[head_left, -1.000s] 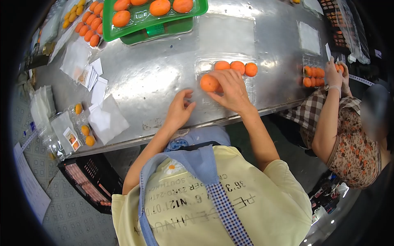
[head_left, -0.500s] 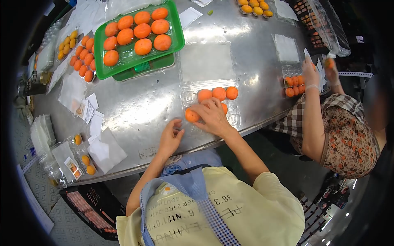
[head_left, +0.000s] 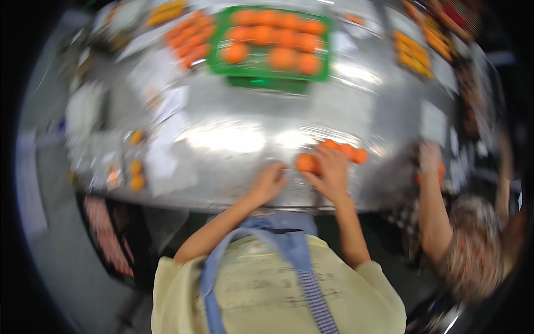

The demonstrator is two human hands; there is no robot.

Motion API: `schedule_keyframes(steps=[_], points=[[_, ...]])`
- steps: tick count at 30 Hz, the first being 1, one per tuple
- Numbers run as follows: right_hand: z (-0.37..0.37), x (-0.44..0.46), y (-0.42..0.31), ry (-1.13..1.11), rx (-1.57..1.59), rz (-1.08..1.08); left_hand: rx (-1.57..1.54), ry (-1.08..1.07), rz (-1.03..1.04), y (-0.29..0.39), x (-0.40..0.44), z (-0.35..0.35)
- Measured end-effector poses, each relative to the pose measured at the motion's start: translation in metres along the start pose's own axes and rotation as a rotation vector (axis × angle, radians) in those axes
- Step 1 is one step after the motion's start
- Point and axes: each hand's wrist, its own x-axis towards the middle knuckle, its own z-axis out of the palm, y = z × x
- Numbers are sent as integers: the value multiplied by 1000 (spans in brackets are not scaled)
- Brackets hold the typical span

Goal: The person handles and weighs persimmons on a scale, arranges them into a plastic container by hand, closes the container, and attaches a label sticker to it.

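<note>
My right hand is over a clear plastic fruit box, its fingers and thumb closed around a round orange fruit at the near left. Beyond my fingers, a row of orange fruits sits in the box, partly covered by the hand. The box's clear lid lies folded back on the metal table. To the left, my left hand hovers just above the table, loosely curled with fingers apart and holding nothing. Motion blurs the whole view.
A green tray of large orange fruits stands at the back. Packs of orange fruits and yellow fruits lie either side. Papers and clear boxes are on the left. A co-worker's arm reaches in at right.
My view has swung, so the table and tray appear shifted to the right. My right hand stays at the box with the fruit; my left hand remains beside it. The co-worker's hands have shifted.
</note>
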Motion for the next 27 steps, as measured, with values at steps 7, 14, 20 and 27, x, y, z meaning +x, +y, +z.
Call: schedule_keyframes(steps=[7,14,20,27], points=[[2,11,-20,4,62,-14,-66,431,-10,21,-26,-90],[18,35,-64,-99,112,-125,163,1127,-60,-67,-107,-231],[34,42,-95,-186,176,-181,719,1299,-283,-96,-163,-314],[44,43,-121,-288,148,-198,867,1097,-618,-91,-152,-333]])
